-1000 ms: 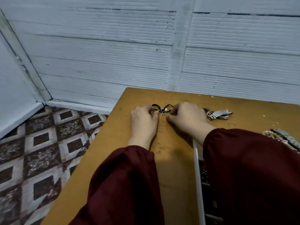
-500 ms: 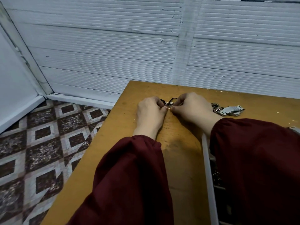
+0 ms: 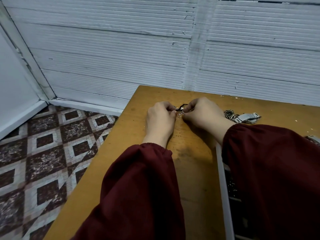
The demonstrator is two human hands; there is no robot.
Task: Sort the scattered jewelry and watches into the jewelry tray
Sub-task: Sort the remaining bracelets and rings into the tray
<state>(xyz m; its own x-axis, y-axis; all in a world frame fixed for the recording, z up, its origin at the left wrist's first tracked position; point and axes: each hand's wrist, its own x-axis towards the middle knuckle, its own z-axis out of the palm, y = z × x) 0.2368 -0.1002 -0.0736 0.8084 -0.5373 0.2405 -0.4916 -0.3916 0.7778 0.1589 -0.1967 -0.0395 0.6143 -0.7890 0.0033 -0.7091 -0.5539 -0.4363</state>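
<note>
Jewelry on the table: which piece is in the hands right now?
The black cord piece with small rings, pinched between the left hand and right hand. The silver watch and chain lie untouched to its right.

- You have no readable text, label, brand, number or sign anywhere in this view.
- The silver watch (image 3: 246, 117) on the bench (image 3: 131, 139) lies with its face too small and blurred for you to read any dial marking.
- The ribbed white wall (image 3: 121, 49) and the patterned floor (image 3: 43, 153) carry no writing.
</note>
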